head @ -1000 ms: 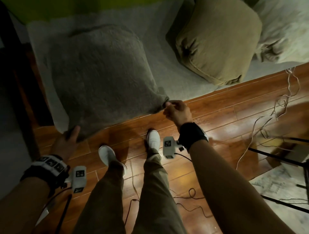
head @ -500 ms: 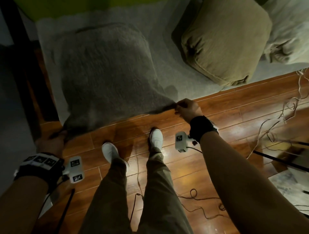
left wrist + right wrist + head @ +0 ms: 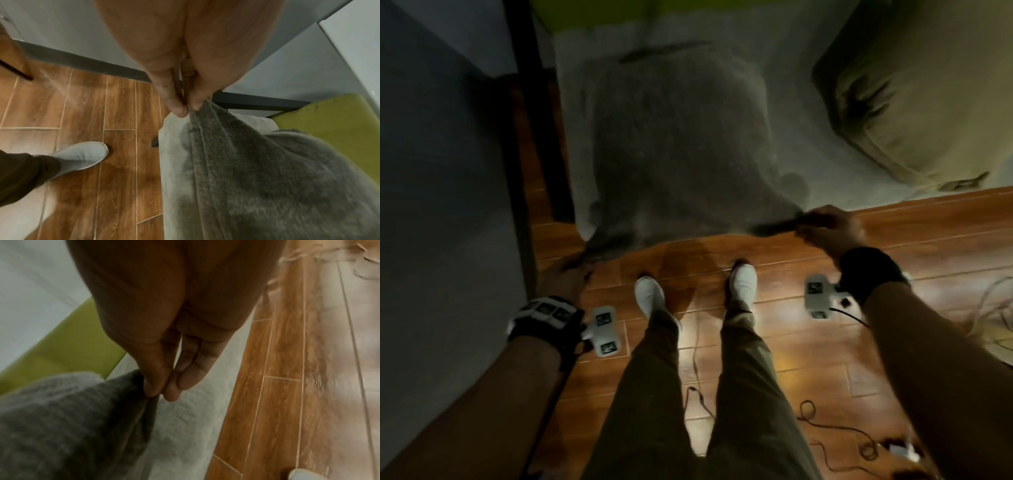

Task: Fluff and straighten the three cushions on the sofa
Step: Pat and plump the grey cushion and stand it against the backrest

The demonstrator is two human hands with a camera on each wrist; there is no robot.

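Dim sofa: blurred grey cushion hides both hands' fingertips.

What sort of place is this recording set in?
Probably a home living room: a sofa with a fuzzy grey cushion and a tan cushion, wood-look plank floor, loose cables trailing across it.

Left hand — low at the person's left, arm extended forward, thumb and fingers pinched shut on fabric. Right hand — arm outstretched, thumb and fingertips pinched on fabric; both wrists banded.
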